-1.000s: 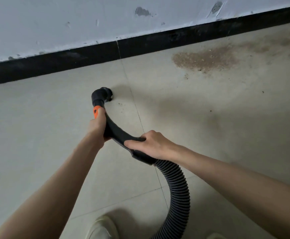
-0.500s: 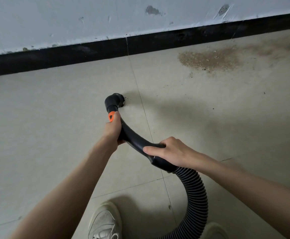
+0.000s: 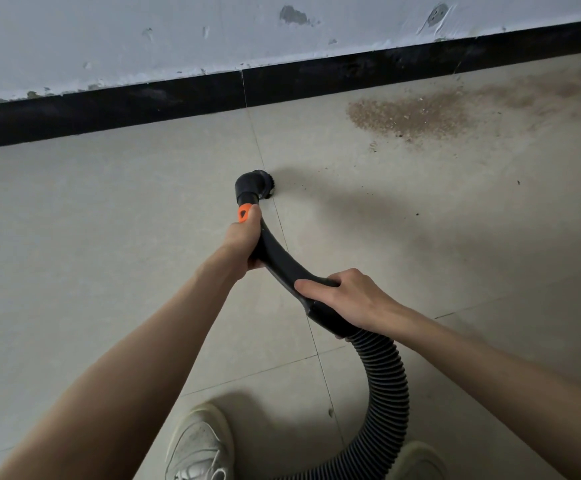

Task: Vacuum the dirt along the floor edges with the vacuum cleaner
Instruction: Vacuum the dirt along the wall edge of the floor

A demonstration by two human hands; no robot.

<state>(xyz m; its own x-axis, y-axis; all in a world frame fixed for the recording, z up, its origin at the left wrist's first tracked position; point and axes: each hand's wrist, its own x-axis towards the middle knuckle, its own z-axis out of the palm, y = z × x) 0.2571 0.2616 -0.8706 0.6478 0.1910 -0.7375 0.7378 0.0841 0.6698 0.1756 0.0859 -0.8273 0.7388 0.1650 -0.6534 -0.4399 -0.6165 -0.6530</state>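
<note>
A black curved vacuum handle (image 3: 282,263) ends in a small round brush nozzle (image 3: 259,187) that sits on the beige tile floor, on a grout line. My left hand (image 3: 242,239) grips the handle just below its orange button (image 3: 244,213). My right hand (image 3: 346,301) grips the lower end, where the ribbed grey hose (image 3: 387,393) begins and loops down to the right. A patch of brown dirt (image 3: 410,114) lies on the floor near the black skirting board (image 3: 178,97), up and to the right of the nozzle. A few dark specks lie between the nozzle and the dirt.
A chipped white wall (image 3: 213,32) rises above the skirting board. My two white shoes (image 3: 199,445) stand at the bottom edge, the hose passing between them. Fainter dust (image 3: 559,84) spreads along the skirting board to the far right.
The view has shifted, so the nozzle, hands and dirt patch sit slightly further right and lower in the frame. Both hands keep the same hold on the handle.
</note>
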